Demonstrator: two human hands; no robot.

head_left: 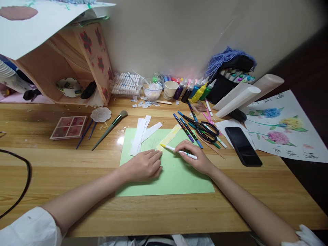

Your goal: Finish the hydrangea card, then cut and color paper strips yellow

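My right hand [193, 155] grips a white marker [190, 155] with a yellow tip, pointed left at a paper strip. That strip [169, 135] is coloured yellow over much of its length and lies slanted on a green sheet [166, 184]. Palm down on the same sheet, my left hand [146, 165] has its fingers stretched out flat, the fingertips by the strip's lower end. Beyond that hand, several white paper strips [138, 136] overlap at the sheet's upper left. Faint pencil-like marks show on the green between them and the yellow strip.
Black-handled scissors [205, 131] and several pens [183, 127] lie to the right, near a phone [243, 146]. At left are a makeup brush [110, 130] and a palette [69, 127]. Along the wall stand a marker box [126, 84], a paper cup [170, 90] and paint bottles [200, 93].
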